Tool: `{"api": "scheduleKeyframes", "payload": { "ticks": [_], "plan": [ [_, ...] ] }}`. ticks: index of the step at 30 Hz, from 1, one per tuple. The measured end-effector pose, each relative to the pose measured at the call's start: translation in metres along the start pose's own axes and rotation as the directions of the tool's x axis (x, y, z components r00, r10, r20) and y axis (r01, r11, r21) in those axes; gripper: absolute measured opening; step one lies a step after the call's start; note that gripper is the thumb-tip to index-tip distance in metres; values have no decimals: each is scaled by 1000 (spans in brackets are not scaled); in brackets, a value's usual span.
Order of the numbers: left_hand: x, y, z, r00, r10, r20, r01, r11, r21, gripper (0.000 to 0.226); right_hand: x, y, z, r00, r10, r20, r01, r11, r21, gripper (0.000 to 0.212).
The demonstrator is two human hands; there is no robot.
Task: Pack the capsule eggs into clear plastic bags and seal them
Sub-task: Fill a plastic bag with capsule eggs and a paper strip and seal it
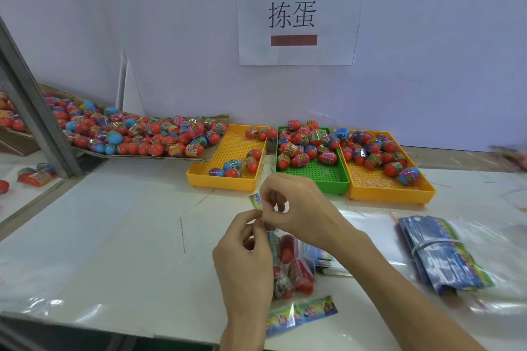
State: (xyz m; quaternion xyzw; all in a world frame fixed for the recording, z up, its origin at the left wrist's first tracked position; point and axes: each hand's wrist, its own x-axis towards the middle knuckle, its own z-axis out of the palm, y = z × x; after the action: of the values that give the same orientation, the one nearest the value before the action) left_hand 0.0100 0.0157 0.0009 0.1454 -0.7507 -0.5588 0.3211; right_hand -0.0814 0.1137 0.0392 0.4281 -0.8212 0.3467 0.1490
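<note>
Head view shows both hands meeting above the white table [114,236]. Left hand [245,251] and right hand [288,208] each pinch the top of a clear plastic bag [288,262], fingers curled on its mouth; red capsule eggs [286,248] sit inside it. Far behind, the left yellow tray [228,179] holds a few eggs, the green tray [313,177] many at its far end, and the right yellow tray [385,194] many more. At far left a cardboard box [211,120] is heaped with eggs. To the right lies a banded bundle of printed header cards [439,253].
</note>
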Motion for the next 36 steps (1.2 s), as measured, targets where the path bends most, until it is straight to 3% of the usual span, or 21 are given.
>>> {"api": "scheduleKeyframes", "payload": {
  "ticks": [8, 13, 16, 18, 20, 22, 23, 25, 26, 27, 28, 29, 30, 31, 33, 34, 36],
  "plan": [
    [1, -3, -2, 993, -107, -57, 97, 983, -155, 25, 3, 21, -18, 957, 113, -266, -131, 990, -51, 9],
    [6, -9, -9, 951, -279, -130, 223, 915, -336, 19, 7, 20, -37, 829, 339, -445, -253, 937, 242, 18],
    [8, -13, -12, 929, -334, -159, 248, 881, -402, 17, 16, 9, -70, 763, 371, -529, -260, 926, 274, 21],
    [8, -11, -12, 929, -327, -171, 239, 886, -396, 18, 24, -3, -99, 838, 291, -461, -233, 956, 180, 18],
    [7, -11, -11, 931, -327, -162, 240, 884, -400, 18, 32, -12, -133, 960, 187, -208, -161, 978, 134, 13],
    [8, -11, -11, 930, -336, -151, 248, 875, -417, 18, 35, -18, -168, 998, 50, 39, -60, 943, 327, 5],
    [8, -12, -11, 929, -338, -150, 250, 873, -420, 19, 37, -16, -181, 997, 0, 76, -40, 855, 517, 4],
    [9, -12, -11, 927, -342, -151, 254, 872, -419, 19, 40, -2, -188, 992, 51, 117, -126, 538, 834, 4],
    [9, -11, -11, 927, -345, -147, 258, 871, -418, 19, 40, 15, -181, 964, 200, 175, -258, 542, 800, 6],
    [9, -11, -10, 925, -351, -142, 266, 870, -416, 19, 36, 33, -176, 894, 421, 152, -412, 641, 648, 11],
    [9, -11, -10, 924, -358, -137, 276, 868, -412, 19, 24, 52, -176, 861, 484, 153, -504, 776, 380, 13],
    [9, -11, -10, 921, -365, -135, 282, 866, -413, 19, 15, 70, -177, 785, 533, 317, -537, 839, -82, 13],
    [10, -11, -9, 920, -369, -135, 285, 863, -418, 19, 11, 71, -179, 735, 625, 262, -507, 764, -400, 13],
    [11, -11, -9, 921, -368, -130, 286, 863, -417, 18, 10, 68, -183, 749, 630, 208, -464, 722, -514, 15],
    [13, -11, -8, 923, -364, -126, 284, 863, -417, 18, 16, 69, -188, 879, 464, -113, -471, 807, -356, 28],
    [12, -11, -7, 923, -368, -116, 290, 859, -422, 18, 9, 60, -185, 901, 348, -260, -418, 857, -301, 32],
    [12, -10, -6, 918, -386, -90, 309, 839, -447, 16, 1, 45, -165, 891, 256, -375, -327, 935, -139, 33]
  ]
}}
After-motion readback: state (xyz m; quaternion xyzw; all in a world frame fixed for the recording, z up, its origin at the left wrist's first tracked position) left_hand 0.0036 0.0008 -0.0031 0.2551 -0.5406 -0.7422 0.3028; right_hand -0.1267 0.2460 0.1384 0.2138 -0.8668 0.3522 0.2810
